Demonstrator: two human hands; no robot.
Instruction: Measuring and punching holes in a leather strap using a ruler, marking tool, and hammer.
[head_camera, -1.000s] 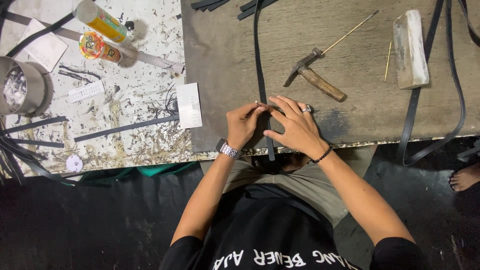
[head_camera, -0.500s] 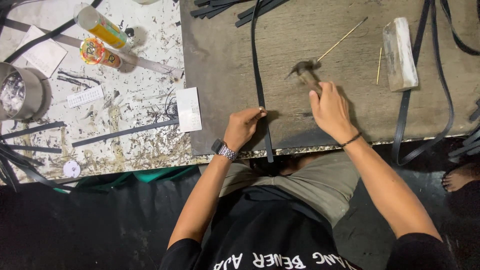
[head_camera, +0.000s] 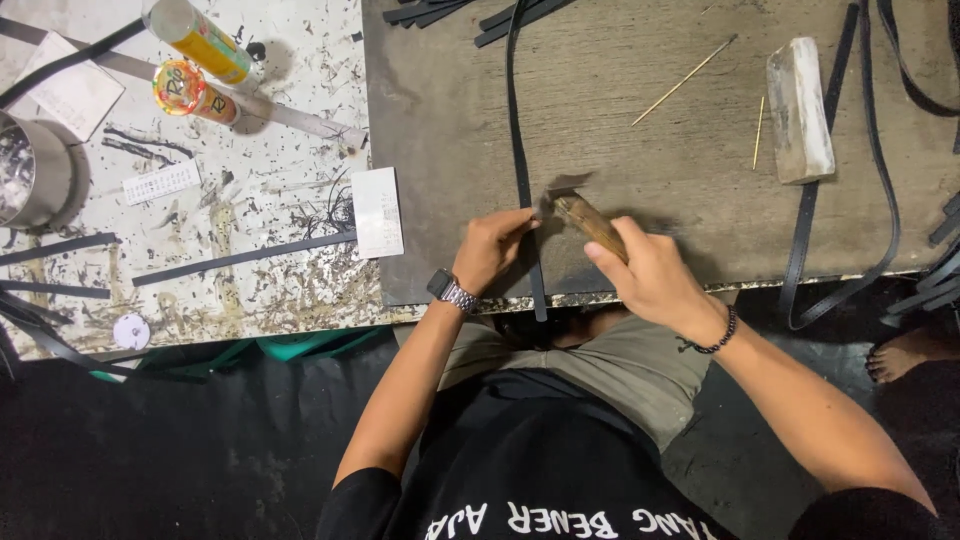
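Here, at far left, a metal tin (head_camera: 28, 172) stands on the paint-flecked white part of the tabletop (head_camera: 250, 270), with a yellow tube (head_camera: 198, 36) and a small round jar (head_camera: 190, 92) behind it and thin dark strips (head_camera: 240, 258) lying flat. A white card (head_camera: 378, 212) sits at the seam where the bare brown board (head_camera: 640, 150) begins. The left hand (head_camera: 492, 250), its grip pressed together on a black strap (head_camera: 522, 160), pins that strap to the board near the front edge; the strap runs straight away from the person. Just beside it, the right hand (head_camera: 650, 275) has its grip wrapped around the wooden handle of a hammer (head_camera: 585, 215), whose head lies next to the strap. Farther right lie two thin sticks (head_camera: 685, 80), a pale block (head_camera: 798, 108) and looping straps (head_camera: 880, 180). The floor (head_camera: 150, 450) below is dark.
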